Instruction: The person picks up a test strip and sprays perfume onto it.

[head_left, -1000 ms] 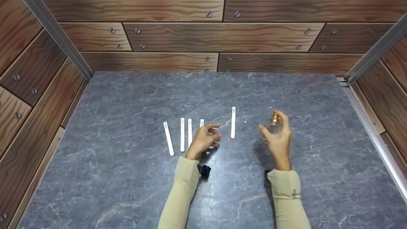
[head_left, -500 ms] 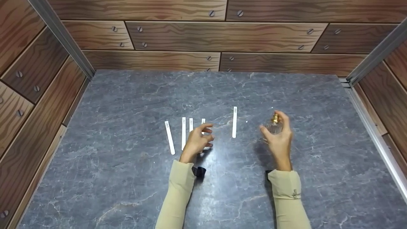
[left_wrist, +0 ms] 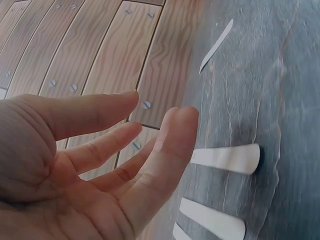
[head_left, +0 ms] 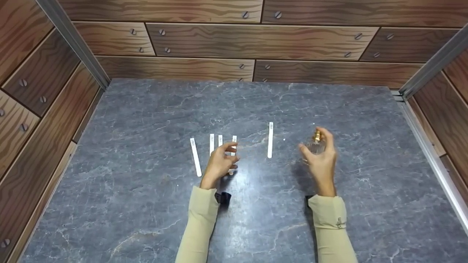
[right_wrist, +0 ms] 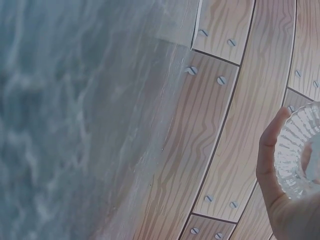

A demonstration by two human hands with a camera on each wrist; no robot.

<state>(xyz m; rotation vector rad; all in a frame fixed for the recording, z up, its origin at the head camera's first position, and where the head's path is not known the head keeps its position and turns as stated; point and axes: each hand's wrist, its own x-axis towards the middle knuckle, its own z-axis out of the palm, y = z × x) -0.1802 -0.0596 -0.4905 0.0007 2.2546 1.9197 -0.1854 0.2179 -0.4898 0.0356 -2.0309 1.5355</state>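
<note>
My right hand (head_left: 322, 162) grips a clear glass perfume bottle (head_left: 315, 147) with a gold spray top, its index finger up at the top. In the right wrist view the ribbed glass base of the bottle (right_wrist: 295, 145) shows at the right edge. My left hand (head_left: 218, 164) hovers with loosely bent fingers and nothing between them, over a row of white paper test strips. The leftmost strip (head_left: 196, 157) lies tilted beside that hand. Three more, among them one strip (head_left: 234, 140) at the fingertips, are partly hidden under it.
A separate white strip (head_left: 270, 140) lies between the two hands, with print at its far end. Small white specks dot the grey marbled table (head_left: 146, 212). Wood-patterned walls (head_left: 204, 40) and metal posts (head_left: 69, 40) bound the table at the back and sides.
My left hand has moved left over the strips, covering more of the middle ones and showing the lower end of the right one. My right hand and the perfume bottle stay nearly still.
</note>
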